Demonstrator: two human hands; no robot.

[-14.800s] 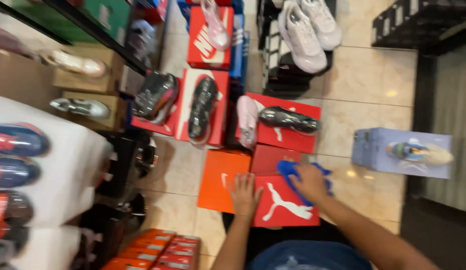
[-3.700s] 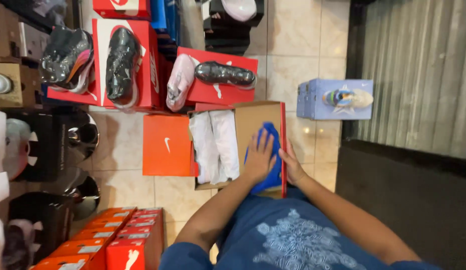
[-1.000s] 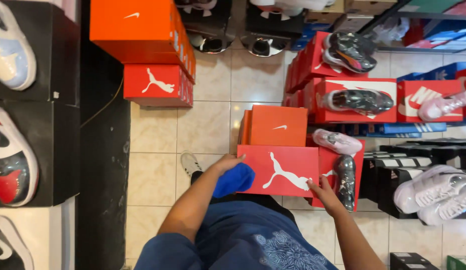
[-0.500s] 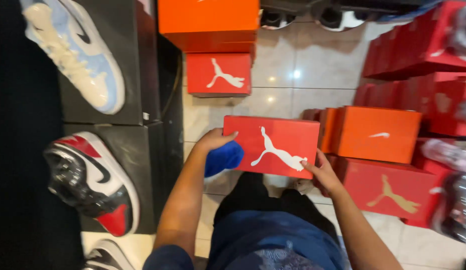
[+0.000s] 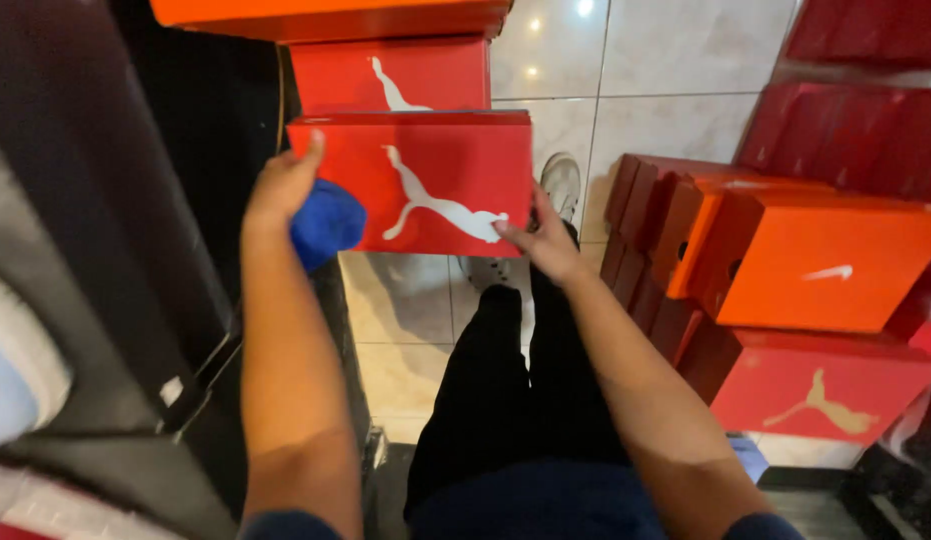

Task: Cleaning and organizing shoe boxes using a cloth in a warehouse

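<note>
I hold a closed red shoebox (image 5: 425, 180) with a white animal figure on its lid in front of me, above the tiled floor. My left hand (image 5: 280, 185) grips its left end and also clutches a blue cloth (image 5: 327, 222) bunched under the palm. My right hand (image 5: 540, 238) holds the box's lower right corner. Just beyond it lies another red shoebox (image 5: 390, 75) of the same kind, under an orange box (image 5: 325, 15) at the top edge.
A stack of orange (image 5: 815, 260) and red shoeboxes (image 5: 815, 395) stands on the floor to my right, with more red boxes (image 5: 865, 130) behind. A dark shelf unit (image 5: 115, 250) runs along the left. My dark trousers and a white shoe (image 5: 560, 180) show below.
The red box has been carried to the left, up to the red box under the orange one. Both hands keep their grip, with the blue cloth still in the left.
</note>
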